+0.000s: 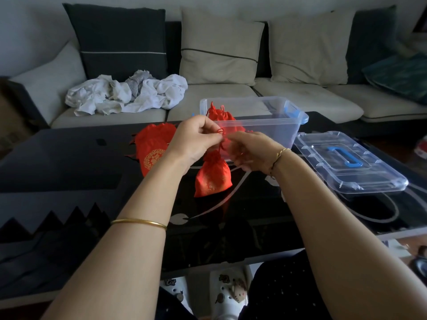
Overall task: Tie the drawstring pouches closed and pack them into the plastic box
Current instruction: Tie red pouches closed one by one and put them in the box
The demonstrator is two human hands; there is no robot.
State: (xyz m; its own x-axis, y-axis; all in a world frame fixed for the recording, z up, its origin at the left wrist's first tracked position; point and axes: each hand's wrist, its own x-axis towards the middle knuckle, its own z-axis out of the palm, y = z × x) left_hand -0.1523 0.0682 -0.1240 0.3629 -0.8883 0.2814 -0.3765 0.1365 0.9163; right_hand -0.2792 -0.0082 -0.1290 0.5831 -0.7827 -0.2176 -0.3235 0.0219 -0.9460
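A red drawstring pouch (213, 175) with gold pattern stands on the dark glass table (69, 162), its neck gathered. Its red drawstring (221, 135) runs up between my hands. My left hand (196, 139) pinches the cord from the left and my right hand (249, 151) pinches it from the right, just above the pouch. A pile of flat red pouches (152, 146) lies to the left behind my left hand. The clear plastic box (272, 125) stands open behind my hands with a tied red pouch (220, 115) inside at its left end.
The box's clear lid (346, 162) with a blue handle lies on the table to the right. A sofa with cushions and a heap of white cloth (129, 93) runs behind the table. The table's near edge is just in front of my knees.
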